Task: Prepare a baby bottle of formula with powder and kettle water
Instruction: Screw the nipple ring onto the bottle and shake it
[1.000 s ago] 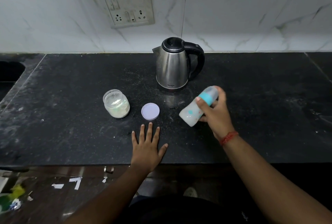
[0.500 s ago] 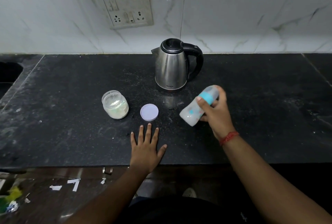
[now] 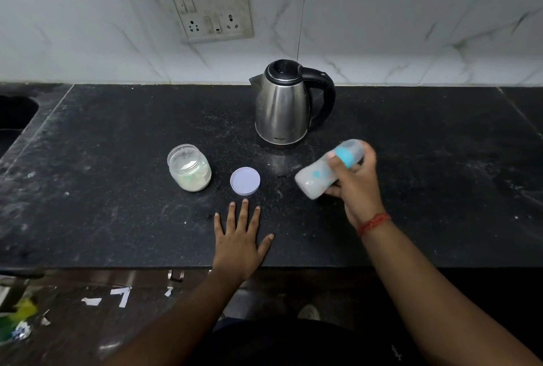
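nearest, the left hand (image 3: 239, 243) lies flat on the front of the dark stone counter (image 3: 117, 218), fingers straight and spread, holding nothing; its fingertips stop just short of the round lilac lid (image 3: 245, 181), which lies apart from its jar. to the right, the right hand (image 3: 357, 189) wraps curled fingers and thumb round the baby bottle (image 3: 323, 173), lifted off the counter and tilted, base low toward the left, teal collar and clear cap high toward the right. its edges are smeared with motion blur and the inside looks cloudy white, so this reads as the shaking step: powder and water probably in already, cap on, mixing under way. the next move likely calls for a firm hold until the milk looks even, then setting the bottle upright; the open jar also wants its lid back.

left of the lid stands the small clear powder jar (image 3: 189, 167), rounded, open-mouthed, holding pale cream powder in its lower part. farther back sits the kettle (image 3: 283, 104), brushed steel, tapered, with a glossy black lid and handle, spout pointing left. the counter is matt black, speckled and dusted with pale grit. behind it rise white marbled tiles (image 3: 88, 42) and a grimy switch-and-socket plate (image 3: 210, 8).
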Tool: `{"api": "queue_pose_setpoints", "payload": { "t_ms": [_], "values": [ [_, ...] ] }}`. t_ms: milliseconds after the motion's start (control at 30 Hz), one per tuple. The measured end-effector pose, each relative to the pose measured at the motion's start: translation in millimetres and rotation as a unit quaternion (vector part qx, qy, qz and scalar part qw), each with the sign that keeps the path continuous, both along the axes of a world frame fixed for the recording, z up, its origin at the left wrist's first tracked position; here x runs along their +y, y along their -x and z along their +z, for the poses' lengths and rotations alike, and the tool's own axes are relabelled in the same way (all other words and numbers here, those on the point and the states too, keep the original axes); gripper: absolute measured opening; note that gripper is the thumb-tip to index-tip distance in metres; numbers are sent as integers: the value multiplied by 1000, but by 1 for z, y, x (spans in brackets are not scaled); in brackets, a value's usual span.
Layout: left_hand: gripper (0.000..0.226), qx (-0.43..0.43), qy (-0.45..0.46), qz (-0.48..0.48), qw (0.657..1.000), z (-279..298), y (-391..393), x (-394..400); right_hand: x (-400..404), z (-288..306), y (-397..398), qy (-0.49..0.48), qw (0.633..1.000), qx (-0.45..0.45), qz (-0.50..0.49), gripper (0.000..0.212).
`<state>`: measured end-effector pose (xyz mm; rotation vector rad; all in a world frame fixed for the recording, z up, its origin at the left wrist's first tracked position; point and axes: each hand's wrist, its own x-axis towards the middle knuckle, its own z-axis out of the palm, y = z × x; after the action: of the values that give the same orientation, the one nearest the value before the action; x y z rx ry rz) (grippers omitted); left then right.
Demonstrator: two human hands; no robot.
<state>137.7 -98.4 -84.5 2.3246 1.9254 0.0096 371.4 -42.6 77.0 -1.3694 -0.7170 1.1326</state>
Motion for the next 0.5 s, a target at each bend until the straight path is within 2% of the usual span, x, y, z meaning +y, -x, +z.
{"api": "queue_pose_setpoints", "payload": {
  "t_ms": [67, 100, 200, 300, 333, 433, 500],
  "values": [
    [83, 0, 1, 0, 1000, 0, -1, 0, 0, -1, -3, -6, 995, 59, -82, 54],
    [83, -1, 0, 0, 1000, 0, -1, -1, -1, 0, -1, 0, 995, 59, -77, 55],
    [83, 0, 1, 1, 1000, 0, 1, 0, -4, -3, 1, 12, 1000, 0, 24, 56],
    [83, -1, 2, 1, 1000, 0, -1, 0, -3, -5, 1, -3, 994, 45, -98, 54],
    [83, -2, 0, 0, 1000, 0, -1, -1, -3, -4, 5, 0, 994, 42, -97, 55],
    [82, -5, -1, 0, 1000, 0, 1, -1, -4, -4, 14, 21, 998, -31, 58, 55],
    [81, -2, 0, 1, 1000, 0, 0, -1, 2, 1, 12, 6, 1000, 0, -3, 50]
  ]
}}
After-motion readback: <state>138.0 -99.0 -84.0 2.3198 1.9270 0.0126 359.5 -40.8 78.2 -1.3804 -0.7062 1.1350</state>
